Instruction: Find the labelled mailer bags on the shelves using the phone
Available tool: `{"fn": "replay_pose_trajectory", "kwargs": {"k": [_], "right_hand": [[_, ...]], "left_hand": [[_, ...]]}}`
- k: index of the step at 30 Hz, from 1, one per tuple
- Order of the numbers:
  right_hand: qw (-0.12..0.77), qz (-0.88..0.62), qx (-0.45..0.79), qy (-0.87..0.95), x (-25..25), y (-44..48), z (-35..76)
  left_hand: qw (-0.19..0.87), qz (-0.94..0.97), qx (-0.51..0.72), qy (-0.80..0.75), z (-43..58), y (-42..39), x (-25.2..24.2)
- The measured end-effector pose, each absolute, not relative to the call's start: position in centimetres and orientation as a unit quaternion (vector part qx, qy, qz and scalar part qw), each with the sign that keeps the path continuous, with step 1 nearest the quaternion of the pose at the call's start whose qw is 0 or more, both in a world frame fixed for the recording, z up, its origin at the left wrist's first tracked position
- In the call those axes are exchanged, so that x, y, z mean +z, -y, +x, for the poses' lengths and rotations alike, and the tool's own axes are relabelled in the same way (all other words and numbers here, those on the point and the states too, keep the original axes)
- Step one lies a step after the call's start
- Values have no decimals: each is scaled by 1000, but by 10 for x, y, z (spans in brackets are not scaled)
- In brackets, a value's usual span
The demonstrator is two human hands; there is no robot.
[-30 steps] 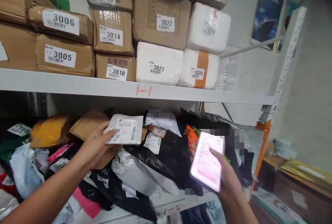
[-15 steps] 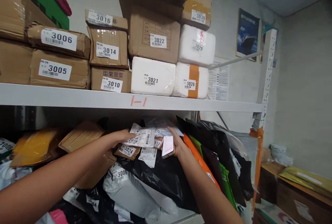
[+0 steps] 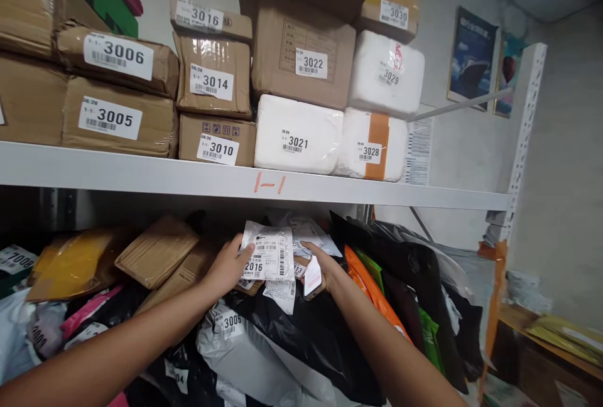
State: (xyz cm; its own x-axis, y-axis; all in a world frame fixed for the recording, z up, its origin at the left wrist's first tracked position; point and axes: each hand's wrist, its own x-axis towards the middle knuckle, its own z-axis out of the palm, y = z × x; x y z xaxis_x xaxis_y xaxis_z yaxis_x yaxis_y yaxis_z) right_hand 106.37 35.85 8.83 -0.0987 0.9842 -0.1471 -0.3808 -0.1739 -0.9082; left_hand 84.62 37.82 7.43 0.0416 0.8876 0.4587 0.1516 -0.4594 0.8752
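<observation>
My left hand grips the left edge of a small white parcel with a label reading 2016 and holds it upright in front of the lower shelf's pile. My right hand holds a phone with a lit pinkish screen, pressed against the pile, while its fingers reach over a pale parcel behind. Under both hands lies a black bag and a grey bag marked 3006.
The upper shelf, marked 1-1 in red, carries numbered cardboard boxes and white foam boxes. Orange, green and black bags lean at the right. A white upright post ends the rack. Brown padded envelopes lie at left.
My right hand brought the phone from down in front up to the pile. My left hand shifted right and raised the 2016 parcel upright. The view has drifted slightly.
</observation>
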Motion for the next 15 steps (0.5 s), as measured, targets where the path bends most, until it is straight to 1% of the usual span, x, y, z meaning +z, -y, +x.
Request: {"fn": "replay_pose_trajectory", "kwargs": {"k": [4, 10, 15], "right_hand": [[525, -424, 650, 350, 85, -364, 1068], [543, -413, 658, 318, 78, -370, 1069], [578, -378, 658, 302, 72, -367, 1079]], "left_hand": [[359, 619, 573, -399, 848, -379, 77], [471, 496, 582, -440, 834, -389, 109], [487, 428, 585, -487, 818, -389, 126]]}}
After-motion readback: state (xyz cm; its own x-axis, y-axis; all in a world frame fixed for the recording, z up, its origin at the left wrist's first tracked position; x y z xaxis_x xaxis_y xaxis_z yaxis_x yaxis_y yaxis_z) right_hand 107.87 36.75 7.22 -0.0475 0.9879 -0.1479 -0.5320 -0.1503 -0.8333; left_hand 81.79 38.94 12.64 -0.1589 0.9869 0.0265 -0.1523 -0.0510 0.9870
